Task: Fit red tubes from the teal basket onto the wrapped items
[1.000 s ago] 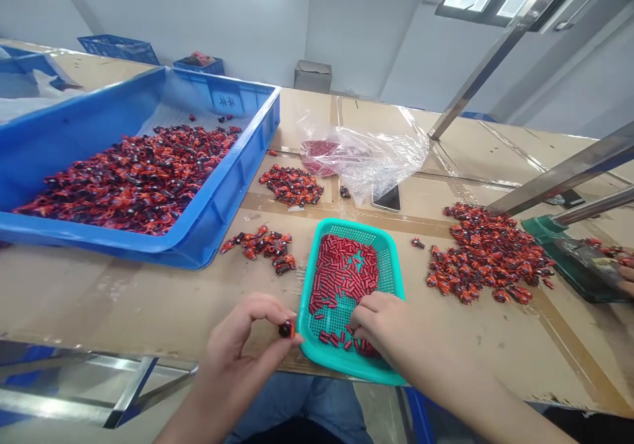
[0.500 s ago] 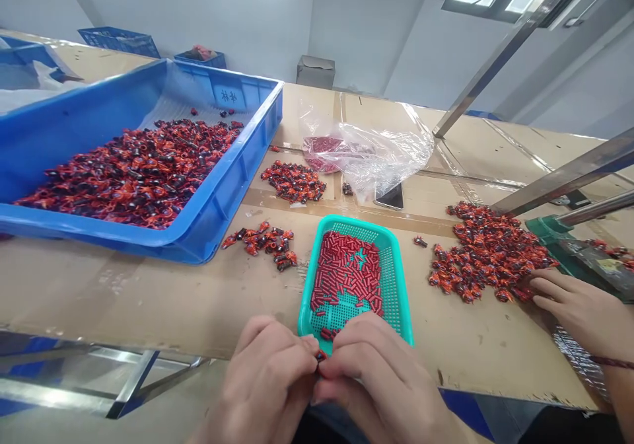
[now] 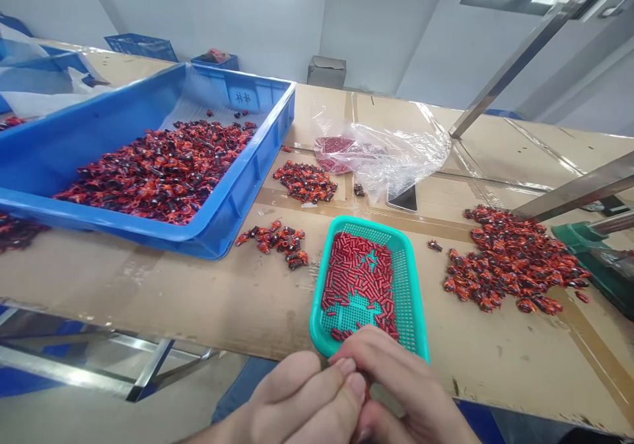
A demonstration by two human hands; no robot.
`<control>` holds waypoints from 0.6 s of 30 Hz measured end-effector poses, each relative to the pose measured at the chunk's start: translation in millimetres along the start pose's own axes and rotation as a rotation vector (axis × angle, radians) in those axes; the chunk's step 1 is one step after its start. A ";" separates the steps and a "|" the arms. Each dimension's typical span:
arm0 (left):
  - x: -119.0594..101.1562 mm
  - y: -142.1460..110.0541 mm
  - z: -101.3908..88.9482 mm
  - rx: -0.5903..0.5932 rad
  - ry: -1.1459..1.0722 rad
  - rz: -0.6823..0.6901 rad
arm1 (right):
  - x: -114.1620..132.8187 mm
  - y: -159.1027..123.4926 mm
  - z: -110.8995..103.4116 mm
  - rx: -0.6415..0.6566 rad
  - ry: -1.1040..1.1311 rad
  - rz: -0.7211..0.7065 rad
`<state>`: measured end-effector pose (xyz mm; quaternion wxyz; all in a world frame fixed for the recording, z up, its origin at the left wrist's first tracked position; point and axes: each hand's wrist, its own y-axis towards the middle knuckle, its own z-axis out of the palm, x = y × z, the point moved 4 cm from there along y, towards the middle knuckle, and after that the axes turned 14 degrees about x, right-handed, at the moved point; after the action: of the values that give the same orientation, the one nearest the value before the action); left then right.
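Note:
My left hand (image 3: 310,401) and my right hand (image 3: 403,384) meet at the front edge of the table, fingers pinched together. Between them is a small orange-red part (image 3: 367,391), mostly covered by the fingertips. Just beyond my hands stands a green plastic basket (image 3: 419,298), my right fingers overlapping its near rim. Many short dark-red cylinders (image 3: 354,265) lie inside it. To its left is a small group of orange-and-black parts (image 3: 275,240); a larger pile of similar parts (image 3: 510,259) lies to the right.
A large blue bin (image 3: 218,229) on the left holds many orange-and-black parts. Behind the basket are another small pile (image 3: 306,182), a clear plastic bag (image 3: 401,150) and a phone (image 3: 405,197). A metal post (image 3: 510,61) and a green tool base (image 3: 589,246) stand right.
My hands have drawn closer together and shifted right in view, with the part now more covered. Another person's hand at the right pile has left the view. The whole scene has shifted slightly right.

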<state>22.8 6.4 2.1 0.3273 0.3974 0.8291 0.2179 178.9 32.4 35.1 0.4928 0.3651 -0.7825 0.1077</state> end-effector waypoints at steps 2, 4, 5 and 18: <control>-1.4 15.4 -4.2 -0.050 0.042 0.123 | -7.6 -7.2 -5.9 -0.049 -0.021 0.037; 7.7 32.3 -8.4 -0.001 0.164 0.122 | -24.5 -19.5 -19.7 -0.113 -0.139 0.138; 18.0 38.9 -8.9 0.067 0.241 0.056 | -36.2 -28.0 -30.5 -0.169 -0.248 0.201; 124.9 21.4 14.2 0.414 0.383 -0.442 | -112.2 -94.7 -107.7 -0.496 -1.032 0.490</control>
<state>-14.7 120.6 -40.5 0.1177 0.2183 0.9679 0.0400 345.4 74.2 -25.5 0.0821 0.0547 -0.9826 -0.1576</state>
